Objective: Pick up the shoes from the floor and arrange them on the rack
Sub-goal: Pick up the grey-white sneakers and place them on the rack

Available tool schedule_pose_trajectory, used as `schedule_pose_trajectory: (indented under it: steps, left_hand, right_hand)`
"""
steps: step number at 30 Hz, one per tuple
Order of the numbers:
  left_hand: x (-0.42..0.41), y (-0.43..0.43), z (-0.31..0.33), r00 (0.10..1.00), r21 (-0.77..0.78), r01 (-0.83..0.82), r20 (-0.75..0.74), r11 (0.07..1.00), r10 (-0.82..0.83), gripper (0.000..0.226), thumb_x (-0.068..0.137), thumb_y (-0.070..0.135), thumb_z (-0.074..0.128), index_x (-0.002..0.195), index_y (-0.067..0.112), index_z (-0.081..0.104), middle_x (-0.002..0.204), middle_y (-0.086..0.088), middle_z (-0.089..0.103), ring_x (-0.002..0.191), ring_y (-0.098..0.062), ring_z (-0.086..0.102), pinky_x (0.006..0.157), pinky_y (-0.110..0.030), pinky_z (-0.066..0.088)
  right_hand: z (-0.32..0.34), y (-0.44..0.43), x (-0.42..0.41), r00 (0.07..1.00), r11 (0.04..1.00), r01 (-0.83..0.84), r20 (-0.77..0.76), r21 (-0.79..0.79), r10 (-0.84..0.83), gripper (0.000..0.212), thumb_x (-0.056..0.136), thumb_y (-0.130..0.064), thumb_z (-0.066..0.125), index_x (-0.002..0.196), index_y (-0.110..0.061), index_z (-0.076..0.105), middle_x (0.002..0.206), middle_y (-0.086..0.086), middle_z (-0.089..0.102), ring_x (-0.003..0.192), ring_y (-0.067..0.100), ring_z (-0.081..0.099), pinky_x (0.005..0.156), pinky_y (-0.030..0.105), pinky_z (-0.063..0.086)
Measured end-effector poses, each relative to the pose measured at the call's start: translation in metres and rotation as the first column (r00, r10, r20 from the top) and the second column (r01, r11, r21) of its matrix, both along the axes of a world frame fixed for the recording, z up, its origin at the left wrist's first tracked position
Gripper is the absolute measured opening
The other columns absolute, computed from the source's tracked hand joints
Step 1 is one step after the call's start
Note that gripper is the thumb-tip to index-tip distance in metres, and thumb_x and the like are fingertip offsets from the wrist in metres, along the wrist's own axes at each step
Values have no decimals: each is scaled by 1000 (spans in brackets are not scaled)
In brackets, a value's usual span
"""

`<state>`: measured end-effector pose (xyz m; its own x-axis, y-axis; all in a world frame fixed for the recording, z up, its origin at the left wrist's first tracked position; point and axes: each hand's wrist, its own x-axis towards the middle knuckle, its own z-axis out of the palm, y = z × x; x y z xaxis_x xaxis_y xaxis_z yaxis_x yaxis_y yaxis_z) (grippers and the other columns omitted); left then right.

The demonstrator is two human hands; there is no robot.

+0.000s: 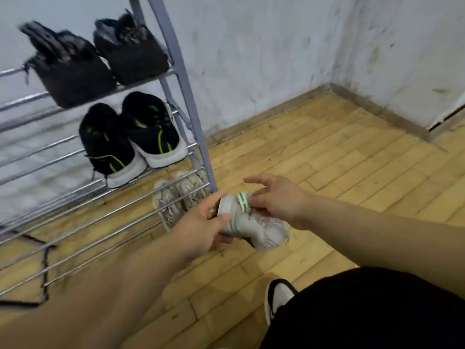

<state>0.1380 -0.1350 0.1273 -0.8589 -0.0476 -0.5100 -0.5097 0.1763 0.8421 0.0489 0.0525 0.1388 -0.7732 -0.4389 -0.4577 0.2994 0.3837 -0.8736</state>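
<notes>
A pale shoe (254,224) with a green stripe hangs in mid-air at the lower centre of the frame, above the wooden floor (339,157) and just right of the rack (180,59). The left hand (201,222) grips one end, its fingers (224,239) curled under it and the thumb over the top. The right hand (275,199) holds the shoe's upper with its lower fingers curled onto it, while the index finger (254,181) stretches free. On the rack at the left of the frame, a black pair (75,74) sits on the upper shelf. A black pair with green accents (151,132) sits below it, and a beige pair (176,200) lies lowest, partly behind the bars.
</notes>
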Motion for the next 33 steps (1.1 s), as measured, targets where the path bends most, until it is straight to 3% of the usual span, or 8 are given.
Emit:
schedule_pose_trajectory:
  steps: [4,6,9,15,20,24,30,33]
  left_hand:
    - [55,-51,72,992,-104,93,-75,990,-101,45,106,16,54,129,54,52,124,-3,69,89,-35,77,71,-35,58]
    - [86,-80,103,987,-151,119,-86,981,-133,44,105,18,56,121,58,54,118,-3,73,90,-35,77,78,-40,60]
    - [138,-119,133,990,-198,131,-34,971,-140,45,104,20,59,134,52,48,118,-6,75,93,-34,77,94,-52,58]
    - [215,-174,131,993,-197,60,116,979,-38,40,103,23,59,128,53,50,107,-6,77,91,-33,77,83,-39,62]
    - [229,-196,128,988,-215,53,150,975,-21,45,105,26,57,142,47,43,110,-11,77,90,-30,78,92,-46,60]
    - [235,-212,129,986,-290,56,167,955,-7,49,104,26,60,144,46,41,116,-10,75,90,-29,78,95,-56,57]
    - [239,-233,143,990,-296,-84,81,952,112,49,104,17,59,142,43,42,111,-15,76,93,-36,77,93,-60,57]
    - [244,-236,148,988,-299,-133,39,945,151,47,104,16,59,138,44,44,113,-14,75,93,-35,77,92,-59,58]
  right_hand:
    - [75,-36,30,973,972,-222,-52,75,226,34,93,0,70,121,-18,64,79,12,68,64,16,62,65,30,53]
    - [104,-59,50,952,948,-298,-40,109,304,30,93,-1,70,117,-18,63,74,9,67,57,12,60,54,23,50]
    - [126,-102,92,927,913,-372,20,168,374,21,94,-6,71,108,-20,62,77,2,68,63,11,65,54,22,50]
    - [118,-167,165,857,825,-505,36,254,514,19,94,-6,72,106,-18,62,69,-3,67,59,10,63,53,21,52]
    - [106,-199,188,847,813,-514,15,273,531,17,94,-8,71,103,-21,63,79,0,69,69,12,66,66,25,55]
    - [101,-219,198,847,822,-522,28,227,531,18,98,-9,66,108,-23,62,85,1,74,75,14,70,67,25,57]
    - [115,-251,199,897,900,-435,87,0,433,10,100,-13,63,106,-20,65,86,3,78,72,16,74,70,31,59]
    - [119,-264,201,894,899,-435,98,-50,438,11,100,-23,62,107,-19,70,91,2,75,77,17,72,81,33,59]
